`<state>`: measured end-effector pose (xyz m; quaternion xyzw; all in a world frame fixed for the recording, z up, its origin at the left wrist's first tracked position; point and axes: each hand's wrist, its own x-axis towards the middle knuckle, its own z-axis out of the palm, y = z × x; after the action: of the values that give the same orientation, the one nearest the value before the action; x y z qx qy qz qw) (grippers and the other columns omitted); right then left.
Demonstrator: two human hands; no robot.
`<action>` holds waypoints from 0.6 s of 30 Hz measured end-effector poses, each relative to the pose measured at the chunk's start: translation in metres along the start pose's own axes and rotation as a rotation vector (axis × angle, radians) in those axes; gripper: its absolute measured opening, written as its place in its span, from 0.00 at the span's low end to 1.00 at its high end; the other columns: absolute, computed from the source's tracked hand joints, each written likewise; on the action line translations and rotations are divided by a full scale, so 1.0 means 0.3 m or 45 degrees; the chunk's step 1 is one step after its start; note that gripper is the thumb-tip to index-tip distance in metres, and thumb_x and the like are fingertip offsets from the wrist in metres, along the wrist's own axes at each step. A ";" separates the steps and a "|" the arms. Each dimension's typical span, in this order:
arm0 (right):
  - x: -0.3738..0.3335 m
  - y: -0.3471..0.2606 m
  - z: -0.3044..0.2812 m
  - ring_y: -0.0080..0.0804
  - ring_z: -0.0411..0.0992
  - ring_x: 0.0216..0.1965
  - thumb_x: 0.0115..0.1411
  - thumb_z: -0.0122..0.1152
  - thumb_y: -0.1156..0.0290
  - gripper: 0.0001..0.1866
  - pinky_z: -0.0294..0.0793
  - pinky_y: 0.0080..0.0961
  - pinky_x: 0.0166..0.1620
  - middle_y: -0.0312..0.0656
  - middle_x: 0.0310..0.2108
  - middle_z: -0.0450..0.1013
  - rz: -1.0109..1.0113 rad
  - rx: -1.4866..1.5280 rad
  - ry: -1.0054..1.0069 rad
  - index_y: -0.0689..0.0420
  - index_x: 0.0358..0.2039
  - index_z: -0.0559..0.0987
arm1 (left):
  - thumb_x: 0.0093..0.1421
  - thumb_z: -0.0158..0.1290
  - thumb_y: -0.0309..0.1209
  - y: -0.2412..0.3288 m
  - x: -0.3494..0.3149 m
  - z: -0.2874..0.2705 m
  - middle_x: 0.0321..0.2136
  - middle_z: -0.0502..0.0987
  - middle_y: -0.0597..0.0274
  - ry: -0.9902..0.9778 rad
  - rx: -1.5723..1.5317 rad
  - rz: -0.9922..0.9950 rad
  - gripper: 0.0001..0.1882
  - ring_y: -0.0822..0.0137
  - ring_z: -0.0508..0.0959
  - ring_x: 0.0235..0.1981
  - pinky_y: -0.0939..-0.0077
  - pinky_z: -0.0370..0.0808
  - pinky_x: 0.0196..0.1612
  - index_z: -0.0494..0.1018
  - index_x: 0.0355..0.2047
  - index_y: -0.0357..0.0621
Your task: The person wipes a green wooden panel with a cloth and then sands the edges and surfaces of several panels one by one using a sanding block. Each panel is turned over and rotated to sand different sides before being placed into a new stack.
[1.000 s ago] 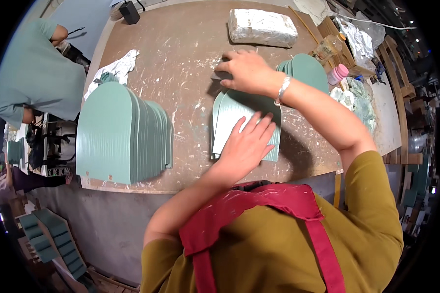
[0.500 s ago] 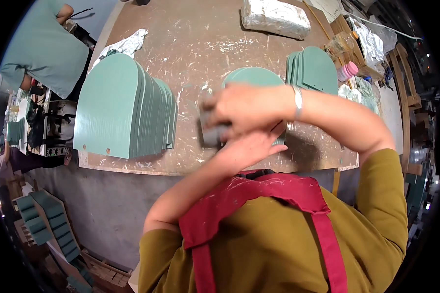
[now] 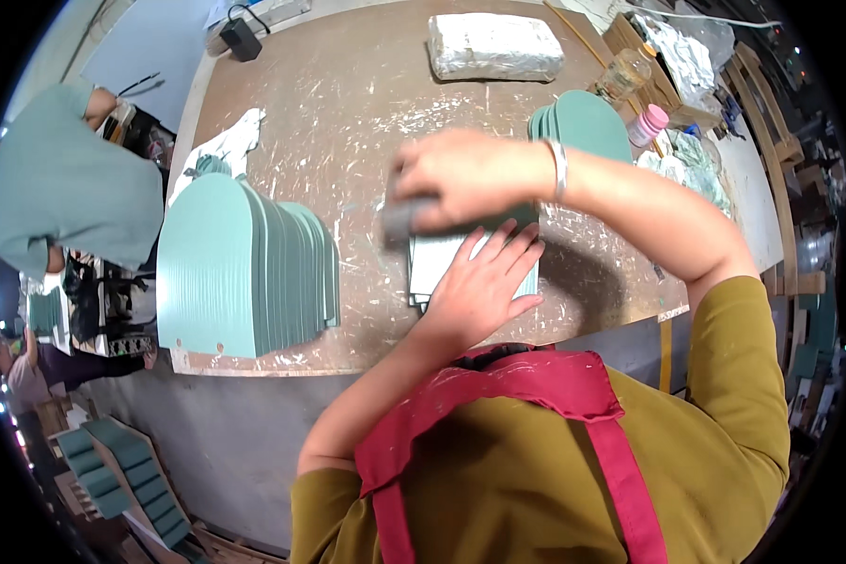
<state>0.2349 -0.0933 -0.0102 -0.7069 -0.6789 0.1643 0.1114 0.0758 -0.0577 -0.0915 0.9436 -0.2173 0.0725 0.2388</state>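
My left hand (image 3: 479,282) lies flat, fingers spread, on the top panel of a small stack of green arch-topped panels (image 3: 430,268) near the table's front edge. Curled around a grey sanding block (image 3: 402,219), my right hand (image 3: 456,179) is at the left side of that stack, beyond the left hand. Motion blurs the block and the fingers holding it. My hands and right forearm hide most of the stack, including its rounded end. To the left stands a thicker stack of similar green panels (image 3: 207,273), with small holes near the front panel's lower edge.
A few more green panels (image 3: 592,127) lean at the right. Behind are a silver-wrapped bundle (image 3: 495,47), a clear jar (image 3: 623,75) and a pink-capped bottle (image 3: 647,125). A white cloth (image 3: 240,141) lies at the far left; a person in green (image 3: 75,179) is beyond the table.
My left hand's fingers, bunched beneath the right hand before, now spread flat on the panel. The right hand has shifted farther from my left hand with the block. The whole view has shifted slightly.
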 end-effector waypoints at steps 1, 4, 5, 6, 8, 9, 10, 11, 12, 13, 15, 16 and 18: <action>0.004 0.010 0.004 0.48 0.74 0.47 0.58 0.59 0.55 0.19 0.75 0.40 0.49 0.47 0.49 0.72 0.008 -0.001 0.012 0.52 0.46 0.81 | 0.62 0.51 0.50 -0.001 -0.001 -0.007 0.64 0.63 0.57 -0.007 0.005 0.011 0.33 0.55 0.61 0.65 0.51 0.56 0.65 0.63 0.62 0.45; -0.022 0.145 0.014 0.45 0.72 0.50 0.56 0.63 0.56 0.18 0.71 0.40 0.52 0.46 0.50 0.71 0.465 -0.230 0.094 0.52 0.44 0.82 | 0.61 0.53 0.48 0.021 0.007 -0.018 0.64 0.63 0.56 0.021 0.004 0.038 0.31 0.54 0.61 0.65 0.50 0.57 0.65 0.65 0.61 0.45; -0.056 0.193 -0.003 0.46 0.72 0.49 0.57 0.63 0.55 0.20 0.71 0.40 0.52 0.46 0.51 0.70 0.455 -0.703 0.143 0.52 0.46 0.81 | 0.61 0.53 0.48 0.019 0.006 -0.023 0.64 0.63 0.56 0.012 0.015 0.065 0.31 0.54 0.61 0.65 0.50 0.57 0.65 0.65 0.61 0.45; -0.075 0.220 0.000 0.46 0.71 0.50 0.57 0.62 0.55 0.21 0.71 0.39 0.52 0.47 0.51 0.69 0.572 -0.494 0.273 0.52 0.48 0.80 | 0.61 0.54 0.46 0.011 0.007 -0.029 0.64 0.63 0.56 -0.034 -0.019 0.028 0.31 0.54 0.61 0.65 0.51 0.57 0.65 0.66 0.60 0.44; -0.145 0.245 -0.009 0.46 0.71 0.50 0.58 0.61 0.55 0.22 0.71 0.39 0.53 0.47 0.52 0.69 0.686 -0.288 0.419 0.52 0.50 0.78 | 0.61 0.56 0.41 -0.014 0.003 -0.032 0.59 0.68 0.52 0.021 -0.181 -0.048 0.25 0.51 0.66 0.61 0.56 0.62 0.63 0.70 0.55 0.41; -0.192 0.234 -0.007 0.48 0.71 0.51 0.58 0.60 0.53 0.25 0.69 0.38 0.54 0.49 0.52 0.70 0.680 -0.086 0.651 0.53 0.52 0.77 | 0.61 0.56 0.41 -0.033 -0.021 -0.045 0.59 0.68 0.52 0.020 -0.170 -0.043 0.25 0.51 0.66 0.61 0.56 0.62 0.63 0.70 0.55 0.41; -0.241 0.231 -0.001 0.49 0.70 0.52 0.58 0.60 0.52 0.27 0.68 0.38 0.56 0.51 0.52 0.70 0.665 0.122 0.878 0.55 0.54 0.76 | 0.60 0.57 0.40 -0.056 -0.059 -0.067 0.54 0.71 0.50 0.200 -0.190 -0.216 0.22 0.50 0.70 0.56 0.57 0.65 0.59 0.72 0.51 0.40; -0.312 0.241 0.019 0.49 0.70 0.52 0.60 0.58 0.50 0.28 0.67 0.37 0.57 0.51 0.52 0.70 0.665 0.178 0.961 0.55 0.55 0.75 | 0.59 0.58 0.39 -0.072 -0.090 -0.085 0.49 0.75 0.49 0.371 -0.219 -0.378 0.20 0.49 0.73 0.51 0.58 0.69 0.55 0.73 0.46 0.40; -0.375 0.232 0.043 0.46 0.71 0.52 0.61 0.58 0.51 0.28 0.67 0.35 0.57 0.50 0.52 0.70 0.733 0.301 1.014 0.56 0.55 0.75 | 0.59 0.59 0.41 -0.076 -0.115 -0.125 0.43 0.75 0.49 0.360 -0.087 -0.543 0.20 0.48 0.74 0.46 0.58 0.71 0.50 0.73 0.43 0.38; -0.434 0.219 0.070 0.44 0.71 0.51 0.61 0.58 0.51 0.28 0.67 0.33 0.58 0.49 0.52 0.70 0.801 0.426 1.065 0.57 0.55 0.75 | 0.58 0.59 0.44 -0.076 -0.134 -0.166 0.37 0.75 0.48 0.346 0.047 -0.706 0.21 0.48 0.76 0.41 0.57 0.72 0.45 0.72 0.39 0.36; -0.550 0.203 0.139 0.41 0.71 0.52 0.62 0.59 0.53 0.27 0.67 0.32 0.58 0.48 0.52 0.71 0.847 0.576 1.128 0.58 0.55 0.74 | 0.57 0.60 0.45 -0.078 -0.157 -0.207 0.30 0.74 0.50 0.076 0.036 -0.973 0.22 0.47 0.74 0.34 0.57 0.71 0.39 0.72 0.32 0.35; -0.584 0.192 0.174 0.38 0.71 0.53 0.62 0.59 0.54 0.27 0.66 0.30 0.58 0.48 0.52 0.71 0.878 0.724 1.176 0.59 0.55 0.74 | 0.58 0.60 0.43 -0.092 -0.165 -0.214 0.24 0.73 0.51 -0.075 -0.143 -1.065 0.21 0.52 0.74 0.26 0.60 0.71 0.33 0.71 0.27 0.33; -0.624 0.149 0.241 0.38 0.69 0.55 0.62 0.61 0.58 0.26 0.65 0.30 0.59 0.48 0.53 0.71 0.879 0.852 1.264 0.61 0.55 0.74 | 0.59 0.59 0.42 -0.136 -0.188 -0.193 0.21 0.73 0.54 -0.086 -0.337 -1.098 0.20 0.57 0.74 0.23 0.63 0.70 0.29 0.72 0.26 0.34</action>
<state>0.2439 -0.2868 -0.0786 -0.8016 -0.1963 0.0480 0.5626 0.0414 0.0236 -0.0716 0.9110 0.1807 -0.0929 0.3588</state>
